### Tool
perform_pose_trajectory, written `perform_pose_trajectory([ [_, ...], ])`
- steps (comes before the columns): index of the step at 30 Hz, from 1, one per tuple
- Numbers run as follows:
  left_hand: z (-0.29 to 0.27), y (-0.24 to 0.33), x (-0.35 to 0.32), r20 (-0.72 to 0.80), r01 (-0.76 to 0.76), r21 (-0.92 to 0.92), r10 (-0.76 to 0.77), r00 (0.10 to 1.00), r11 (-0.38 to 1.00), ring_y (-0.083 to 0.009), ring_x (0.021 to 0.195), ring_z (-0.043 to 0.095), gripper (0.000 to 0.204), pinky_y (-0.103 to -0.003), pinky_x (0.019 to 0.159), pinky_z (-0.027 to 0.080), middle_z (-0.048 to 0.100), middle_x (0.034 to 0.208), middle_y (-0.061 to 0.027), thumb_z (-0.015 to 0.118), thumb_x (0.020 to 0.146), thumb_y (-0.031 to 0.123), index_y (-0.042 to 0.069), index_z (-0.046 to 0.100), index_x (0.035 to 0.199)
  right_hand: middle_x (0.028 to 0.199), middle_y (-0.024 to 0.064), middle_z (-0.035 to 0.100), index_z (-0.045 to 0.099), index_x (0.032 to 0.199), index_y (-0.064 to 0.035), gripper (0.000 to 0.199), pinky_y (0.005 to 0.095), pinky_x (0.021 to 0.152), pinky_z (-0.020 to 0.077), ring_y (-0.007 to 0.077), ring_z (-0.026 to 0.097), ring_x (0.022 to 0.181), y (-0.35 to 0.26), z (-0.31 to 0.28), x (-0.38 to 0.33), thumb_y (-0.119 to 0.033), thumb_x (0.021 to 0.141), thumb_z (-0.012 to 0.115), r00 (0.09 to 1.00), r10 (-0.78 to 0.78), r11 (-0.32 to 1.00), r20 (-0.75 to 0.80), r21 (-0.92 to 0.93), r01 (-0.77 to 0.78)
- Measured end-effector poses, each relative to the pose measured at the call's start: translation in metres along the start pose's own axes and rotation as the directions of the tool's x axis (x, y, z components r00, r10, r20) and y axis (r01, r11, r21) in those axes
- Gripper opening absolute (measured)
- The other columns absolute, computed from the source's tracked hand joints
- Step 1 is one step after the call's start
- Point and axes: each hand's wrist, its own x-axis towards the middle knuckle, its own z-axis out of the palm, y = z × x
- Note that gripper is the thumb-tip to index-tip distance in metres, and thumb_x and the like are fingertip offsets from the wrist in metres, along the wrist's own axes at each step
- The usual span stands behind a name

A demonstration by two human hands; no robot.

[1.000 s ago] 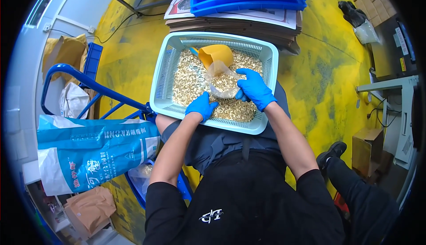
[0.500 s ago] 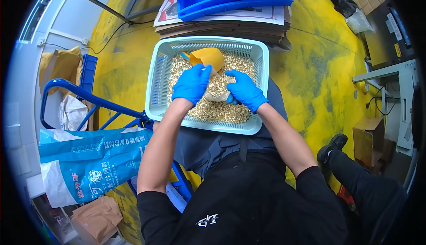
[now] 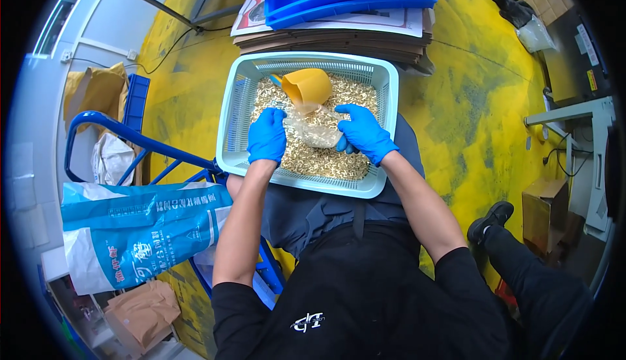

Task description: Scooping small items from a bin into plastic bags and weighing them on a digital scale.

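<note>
A pale green plastic basket (image 3: 389, 145) sits at my knees, filled with small light-brown pellets (image 3: 326, 163). On the pellets lies a yellow scoop (image 3: 314, 86) with a blue edge, tipped on its side. Over the middle of the basket a clear plastic bag (image 3: 318, 132) is stretched between my gloved hands. The fingers of my left hand (image 3: 268, 137) are closed on the bag's left end. My right hand (image 3: 365, 134) grips its right side, with fingers partly beneath it. Whether the bag holds pellets or they just show through it, I cannot tell.
Blue trays (image 3: 352, 5) lie on stacked cardboard (image 3: 339, 42) beyond the basket. At left are a blue tubular frame (image 3: 143, 140) and a blue-and-white sack (image 3: 140, 236). A cardboard box (image 3: 545, 213) stands on the yellow floor at right, near a grey metal stand (image 3: 598, 164).
My left hand has moved left and slightly nearer me, away from the scoop, drawing the clear bag out wider. My right hand has stayed nearly in place.
</note>
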Motion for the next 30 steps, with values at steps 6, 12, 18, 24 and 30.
perform_pose_trajectory([
  [6,0.02,-0.061,-0.017,0.173,0.385,-0.197,-0.355,0.919,0.901,-0.0328,0.085,0.061,0.028,-0.041,0.076,0.045,0.064,0.091,-0.0186,0.055,0.08,0.028,0.008,0.063,0.099,0.067,0.0148,0.062,0.057,0.107,-0.0014,0.035,0.0301,0.044,0.0468,0.02,0.06,0.05,-0.005,0.007,0.005,-0.02,0.077,0.055,0.994,-0.052,0.973,-0.092,-0.228,0.03],
  [12,0.006,-0.033,-0.016,-0.151,0.108,0.241,-0.073,0.986,0.965,-0.0301,0.076,0.063,0.035,-0.04,0.071,0.047,0.064,0.081,-0.0181,0.053,0.084,0.039,0.008,0.063,0.099,0.084,0.0162,0.063,0.067,0.088,-0.0099,0.03,0.0435,0.074,0.0474,0.0346,0.06,0.081,-0.015,0.007,0.021,-0.034,0.074,0.055,0.871,-0.467,0.553,-0.153,-0.819,0.153],
  [18,-0.009,0.048,-0.029,0.598,0.531,0.044,-0.448,0.665,0.846,-0.0202,0.061,0.062,0.074,-0.032,0.056,0.049,0.062,0.069,-0.0137,0.042,0.078,0.068,-0.004,0.061,0.081,0.082,0.0146,0.061,0.066,0.083,-0.0089,0.021,0.0427,0.068,0.0466,0.032,0.059,0.078,0.002,0.009,0.02,-0.026,0.077,0.056,0.921,-0.388,0.512,0.041,-0.821,0.252],
  [24,0.011,0.067,-0.034,0.642,0.838,-0.265,-0.562,0.522,0.476,-0.0218,0.065,0.061,0.094,-0.032,0.061,0.049,0.062,0.076,-0.0174,0.04,0.065,0.083,-0.007,0.059,0.086,0.074,0.0123,0.053,0.06,0.079,-0.0084,0.009,0.0418,0.059,0.044,0.0308,0.054,0.069,0.028,0.011,-0.007,-0.015,0.077,0.054,0.74,-0.629,0.303,0.239,-0.801,0.516],
  [30,0.045,0.042,-0.021,0.598,0.713,-0.162,-0.507,0.621,0.682,-0.0234,0.061,0.059,0.069,-0.035,0.054,0.048,0.06,0.071,-0.0165,0.048,0.076,0.064,-0.004,0.059,0.081,0.075,0.0117,0.054,0.06,0.079,-0.0069,0.011,0.0404,0.059,0.0443,0.0295,0.056,0.072,0.028,0.012,-0.012,-0.016,0.079,0.054,0.721,-0.657,0.359,0.22,-0.75,0.556],
])
